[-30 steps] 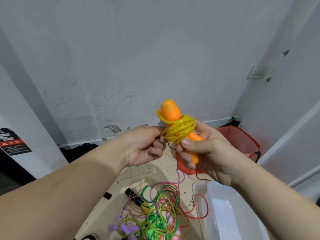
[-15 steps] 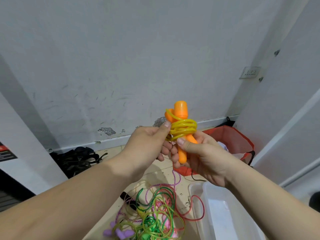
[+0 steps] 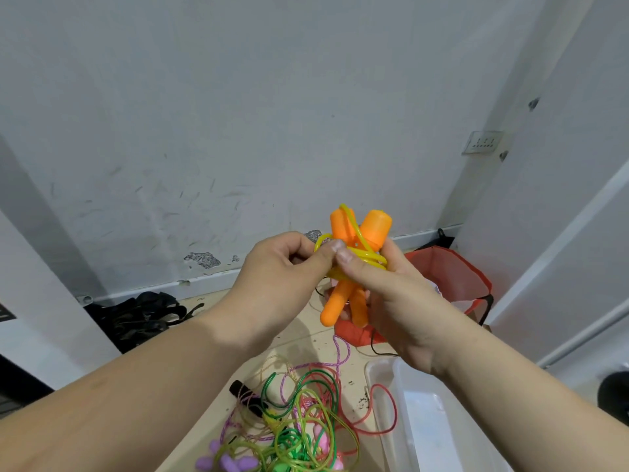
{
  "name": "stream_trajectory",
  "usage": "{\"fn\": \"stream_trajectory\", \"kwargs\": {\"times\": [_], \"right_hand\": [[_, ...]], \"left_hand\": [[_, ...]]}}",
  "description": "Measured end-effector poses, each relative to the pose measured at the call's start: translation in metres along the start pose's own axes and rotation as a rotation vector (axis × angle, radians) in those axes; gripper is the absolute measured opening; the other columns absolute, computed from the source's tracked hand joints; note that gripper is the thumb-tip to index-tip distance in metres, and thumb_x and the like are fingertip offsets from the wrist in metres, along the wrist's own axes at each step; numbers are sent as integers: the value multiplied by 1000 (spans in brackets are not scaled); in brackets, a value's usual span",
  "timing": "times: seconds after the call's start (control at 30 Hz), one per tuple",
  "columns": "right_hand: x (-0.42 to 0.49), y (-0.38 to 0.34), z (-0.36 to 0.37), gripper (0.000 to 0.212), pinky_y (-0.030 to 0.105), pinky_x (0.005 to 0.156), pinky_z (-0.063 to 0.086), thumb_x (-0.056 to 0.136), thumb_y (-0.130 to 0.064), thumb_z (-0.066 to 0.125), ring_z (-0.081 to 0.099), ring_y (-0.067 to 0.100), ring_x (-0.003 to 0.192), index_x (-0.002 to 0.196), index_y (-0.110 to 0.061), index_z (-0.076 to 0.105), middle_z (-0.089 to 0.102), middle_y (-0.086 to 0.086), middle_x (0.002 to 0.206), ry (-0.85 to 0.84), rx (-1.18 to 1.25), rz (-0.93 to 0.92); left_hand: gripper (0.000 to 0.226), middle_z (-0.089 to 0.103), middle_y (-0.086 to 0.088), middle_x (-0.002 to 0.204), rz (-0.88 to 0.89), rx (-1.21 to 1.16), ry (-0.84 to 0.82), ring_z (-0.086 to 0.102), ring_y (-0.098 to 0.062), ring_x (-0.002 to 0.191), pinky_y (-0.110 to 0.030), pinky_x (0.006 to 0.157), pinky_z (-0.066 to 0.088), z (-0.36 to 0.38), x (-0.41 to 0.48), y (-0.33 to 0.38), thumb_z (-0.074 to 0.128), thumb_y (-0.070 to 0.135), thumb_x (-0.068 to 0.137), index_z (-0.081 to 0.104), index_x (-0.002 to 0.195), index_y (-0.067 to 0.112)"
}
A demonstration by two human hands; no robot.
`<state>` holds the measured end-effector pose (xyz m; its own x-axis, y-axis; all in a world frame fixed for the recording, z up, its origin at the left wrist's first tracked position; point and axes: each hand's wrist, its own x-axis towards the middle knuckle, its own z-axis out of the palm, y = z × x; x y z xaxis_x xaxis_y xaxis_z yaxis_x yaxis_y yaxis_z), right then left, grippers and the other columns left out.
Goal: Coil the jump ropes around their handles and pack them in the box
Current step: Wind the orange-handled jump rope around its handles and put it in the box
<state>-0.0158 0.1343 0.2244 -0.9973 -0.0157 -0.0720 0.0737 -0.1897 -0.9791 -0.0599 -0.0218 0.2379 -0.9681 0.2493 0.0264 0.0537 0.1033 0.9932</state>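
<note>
Two crossed orange handles are gripped by the right hand. The yellow rope coiled around them is pinched by the left hand.

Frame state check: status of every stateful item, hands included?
orange handles: crossed, bundled together
yellow rope: coiled round the handles
left hand: pinches the yellow rope
right hand: grips the orange handles
clear box: open, no lid
rope pile: tangled, uncoiled
</note>
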Motion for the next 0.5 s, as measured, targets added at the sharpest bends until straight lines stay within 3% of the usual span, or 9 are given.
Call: {"fn": "stream_trajectory", "kwargs": {"times": [0.07,0.13,0.2,0.27,0.37,0.43,0.5], "right_hand": [[3,3,3,47,48,74,43,92,-39,74,65,31,76,134,-21,60,72,10,108,58,26,37],[7,3,2,51,45,70,40,93,-43,72,60,28,68,132,-13,60,69,12,98,87,56,72],[11,-1,-1,54,42,71,40,93,-42,67,57,28,70,133,-6,58,68,11,96,109,131,122],[12,-5,-4,49,39,75,40,98,-37,60,53,27,79,137,-7,58,74,6,110,106,202,154],[9,-8,-3,38,30,63,41,99,-35,56,48,20,67,126,-10,64,74,4,103,99,231,191],[8,-7,-3,30,28,58,40,98,-36,56,46,19,60,110,-15,74,67,8,98,85,257,208],[9,-7,-5,32,27,57,39,95,-41,59,44,18,58,101,-19,81,61,9,94,49,311,230]], "left_hand": [[43,40,6,49,-4,-56,1,44,-8,33,-18,39,31,5,-3,2,68,32,95,50,80,-4],[47,44,0,59,7,-85,12,46,-14,42,-22,44,37,7,-2,1,66,37,96,50,81,-5],[35,48,1,67,13,-76,-16,48,-16,56,-23,52,44,4,1,2,66,35,96,62,85,1],[6,60,8,86,31,-16,-101,57,-10,72,-24,68,49,1,2,1,73,23,92,72,92,17],[14,59,18,127,87,99,-140,61,4,110,-25,99,47,-1,2,-3,75,12,89,73,95,25],[13,68,18,124,100,50,-166,65,2,112,-28,104,47,-1,2,-1,71,6,91,74,94,18],[10,76,12,110,104,-15,-156,69,-4,107,-29,100,52,-2,2,2,70,3,92,74,95,12]]}}
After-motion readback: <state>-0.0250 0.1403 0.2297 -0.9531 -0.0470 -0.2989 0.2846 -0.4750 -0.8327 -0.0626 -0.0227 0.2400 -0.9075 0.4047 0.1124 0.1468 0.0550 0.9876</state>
